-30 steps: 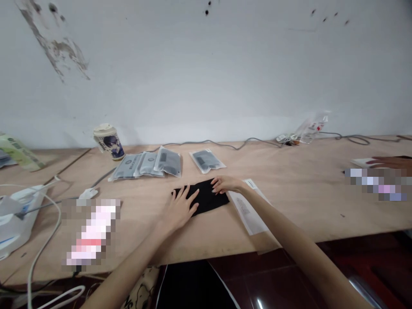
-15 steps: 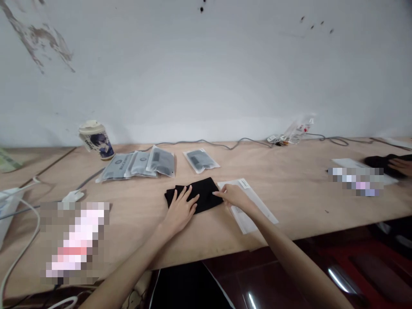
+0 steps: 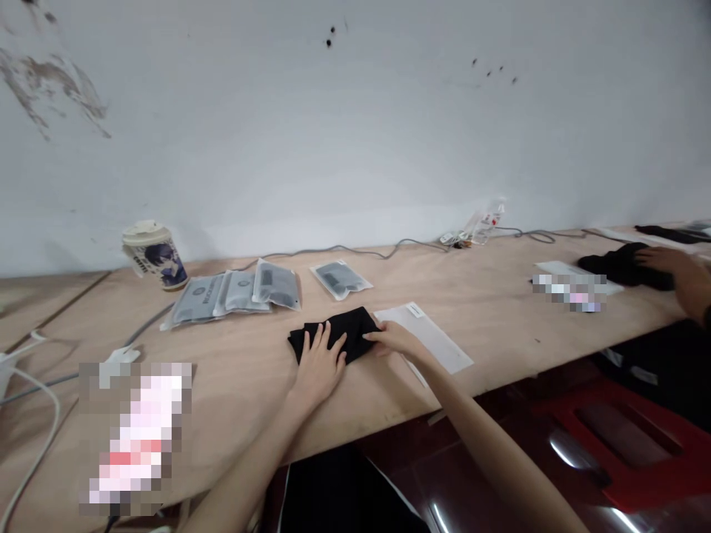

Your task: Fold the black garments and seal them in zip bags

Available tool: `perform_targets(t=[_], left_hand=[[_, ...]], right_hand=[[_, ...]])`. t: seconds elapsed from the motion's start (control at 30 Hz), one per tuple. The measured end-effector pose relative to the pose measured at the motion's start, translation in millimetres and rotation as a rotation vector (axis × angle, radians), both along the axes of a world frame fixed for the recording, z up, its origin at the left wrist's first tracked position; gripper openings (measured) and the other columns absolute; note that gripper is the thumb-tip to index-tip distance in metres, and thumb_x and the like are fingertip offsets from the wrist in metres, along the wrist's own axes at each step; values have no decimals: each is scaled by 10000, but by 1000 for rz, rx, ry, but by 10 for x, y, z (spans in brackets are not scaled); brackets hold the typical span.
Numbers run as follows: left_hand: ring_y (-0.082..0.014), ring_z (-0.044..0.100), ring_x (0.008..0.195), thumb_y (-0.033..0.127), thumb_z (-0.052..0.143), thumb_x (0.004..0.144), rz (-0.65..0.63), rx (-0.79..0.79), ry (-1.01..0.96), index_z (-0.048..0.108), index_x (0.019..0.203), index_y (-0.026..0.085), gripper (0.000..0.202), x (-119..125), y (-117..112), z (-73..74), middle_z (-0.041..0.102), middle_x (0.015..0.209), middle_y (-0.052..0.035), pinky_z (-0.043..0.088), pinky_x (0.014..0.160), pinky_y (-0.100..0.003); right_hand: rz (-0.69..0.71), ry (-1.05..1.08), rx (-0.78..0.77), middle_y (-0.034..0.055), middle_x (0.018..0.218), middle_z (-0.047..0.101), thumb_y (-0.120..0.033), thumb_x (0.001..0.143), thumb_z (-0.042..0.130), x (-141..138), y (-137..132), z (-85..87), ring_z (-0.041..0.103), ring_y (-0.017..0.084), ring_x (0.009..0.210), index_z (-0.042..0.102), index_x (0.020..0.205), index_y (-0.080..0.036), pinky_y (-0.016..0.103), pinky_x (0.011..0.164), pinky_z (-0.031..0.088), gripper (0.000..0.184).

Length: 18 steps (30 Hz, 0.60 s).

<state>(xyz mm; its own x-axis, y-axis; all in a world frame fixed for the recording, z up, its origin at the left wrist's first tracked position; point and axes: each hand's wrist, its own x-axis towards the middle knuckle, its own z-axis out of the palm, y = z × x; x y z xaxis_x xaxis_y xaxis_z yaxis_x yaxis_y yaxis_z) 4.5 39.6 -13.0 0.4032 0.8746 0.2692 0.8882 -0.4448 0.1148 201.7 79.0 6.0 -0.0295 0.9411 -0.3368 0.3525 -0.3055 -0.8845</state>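
Note:
A folded black cloth (image 3: 355, 326) lies on the wooden table in front of me. My left hand (image 3: 321, 364) rests flat on its left part, fingers spread. At the cloth's right edge, my right hand (image 3: 395, 337) is closed, with thumb and fingertips pinching the fabric. Partly beneath my right hand and forearm lies a flat, translucent white bag (image 3: 438, 342) with a small label near its top. Whether the cloth overlaps the bag's edge is hard to see.
Several packed grey pouches (image 3: 244, 292) lie behind the cloth, one pouch (image 3: 341, 279) apart. A paper cup (image 3: 158, 255) stands back left. A blurred-out object (image 3: 138, 437) lies front left. Cables (image 3: 361, 249) run along the wall. At right, a co-worker's hand (image 3: 661, 259) touches black fabric (image 3: 622, 266).
The view has turned a little to the right, showing more of the co-worker's arm. My hands keep nearly the same places on the cloth.

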Motion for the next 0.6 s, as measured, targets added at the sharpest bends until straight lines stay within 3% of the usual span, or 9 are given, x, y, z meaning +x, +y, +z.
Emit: perform_targets(t=[0.1, 0.17, 0.23, 0.3, 0.37, 0.47, 0.6], left_hand=[[-307, 290, 1367, 314, 388, 913, -1, 0, -20, 489, 1323, 239, 429, 1, -4, -14, 363, 1466, -134, 235, 1085, -543], [-312, 280, 1370, 294, 398, 907, -6, -11, -46, 490, 1322, 226, 431, 1, -11, -27, 354, 1469, -143, 215, 1090, -547], [-311, 265, 1376, 259, 415, 890, -24, -41, -111, 501, 1309, 213, 431, -6, -7, -34, 354, 1471, -136, 188, 1099, -552], [-287, 264, 1380, 224, 408, 873, -40, -95, -275, 546, 1257, 200, 409, -27, 28, -27, 376, 1462, -113, 162, 1114, -540], [-245, 324, 1356, 197, 386, 858, 23, -200, -636, 627, 1128, 176, 363, -71, 109, -8, 455, 1411, -94, 184, 1131, -479], [-201, 510, 1215, 193, 281, 867, 225, -351, -1166, 654, 993, 142, 397, -181, 278, 29, 605, 1240, -103, 355, 1064, -381], [-200, 661, 965, 250, 164, 900, 355, -416, -1357, 600, 1051, 120, 480, -323, 411, 44, 680, 1067, -134, 529, 834, -362]], right_hand=[[-121, 118, 93, 39, 828, 649, -365, 651, 728, -132, -67, -82, 652, 201, 844, 506, 872, -193, 290, 700, 547, 357], [-254, 140, 200, 76, 999, 638, -356, 608, 758, -266, -116, -110, 636, 217, 945, 441, 1033, -191, 312, 778, 534, 556], [-357, 70, 340, 120, 1138, 593, -312, 566, 783, -421, -164, -105, 600, 239, 1040, 359, 1161, -181, 345, 867, 501, 743], [-367, -55, 472, 140, 1218, 552, -248, 613, 743, -580, -220, -61, 560, 242, 1113, 290, 1250, -179, 367, 933, 458, 785], [-313, -152, 576, 141, 1223, 556, -173, 703, 638, -726, -295, 9, 555, 234, 1126, 234, 1316, -179, 380, 952, 439, 735], [-127, -225, 729, 120, 1161, 606, -69, 736, 499, -900, -431, 84, 564, 223, 1112, 205, 1369, -168, 400, 985, 408, 705], [147, -309, 855, 78, 1069, 658, 17, 633, 424, -1024, -575, 14, 558, 230, 1110, 269, 1373, -178, 454, 1019, 369, 781]])
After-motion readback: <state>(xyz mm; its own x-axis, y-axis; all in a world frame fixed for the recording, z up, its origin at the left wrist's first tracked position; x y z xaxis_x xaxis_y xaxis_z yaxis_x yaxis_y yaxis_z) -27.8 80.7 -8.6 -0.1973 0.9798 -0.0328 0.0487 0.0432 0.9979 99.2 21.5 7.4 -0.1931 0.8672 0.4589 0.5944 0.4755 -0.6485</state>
